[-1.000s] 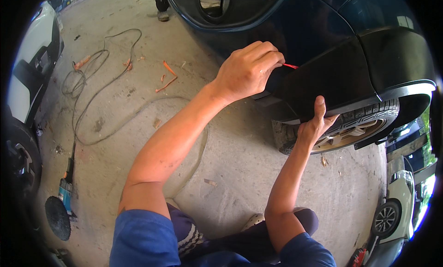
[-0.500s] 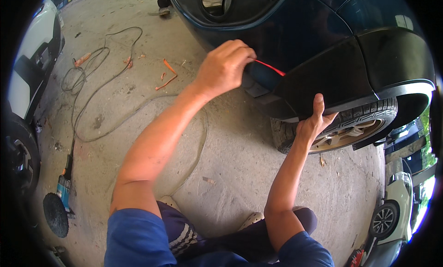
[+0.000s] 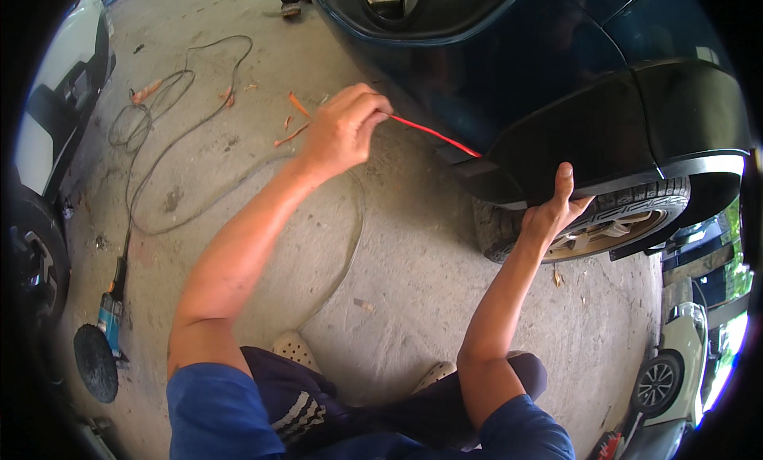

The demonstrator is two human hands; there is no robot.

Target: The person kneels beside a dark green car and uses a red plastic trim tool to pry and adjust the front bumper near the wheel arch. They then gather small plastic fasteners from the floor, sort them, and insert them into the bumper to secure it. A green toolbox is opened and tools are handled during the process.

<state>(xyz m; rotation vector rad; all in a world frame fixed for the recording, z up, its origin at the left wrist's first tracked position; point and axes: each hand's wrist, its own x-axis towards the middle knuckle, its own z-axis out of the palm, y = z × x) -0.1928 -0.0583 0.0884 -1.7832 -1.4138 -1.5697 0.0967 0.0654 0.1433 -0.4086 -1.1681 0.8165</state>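
Note:
My left hand (image 3: pixel 343 134) pinches one end of a thin red strip (image 3: pixel 435 132), which looks like tape backing. The strip runs taut to the right, into the front edge of a black wheel-arch trim (image 3: pixel 576 126) on a dark blue car (image 3: pixel 517 66). At the trim's lower edge my right hand (image 3: pixel 550 211) grips it, thumb raised against the outer face and fingers curled underneath, partly hidden. Just behind that hand is the car's wheel (image 3: pixel 608 231), with a bronze-coloured rim.
A blue polisher (image 3: pixel 110 321) with a black pad lies at lower left. Its cable (image 3: pixel 131 197) loops over the concrete floor near orange scraps (image 3: pixel 298 104). A white car (image 3: pixel 40 142) stands at the left, another light car (image 3: pixel 683 349) at lower right.
My left hand has drawn away to the left and slightly down, and a longer length of red strip shows. The right hand keeps its hold on the trim.

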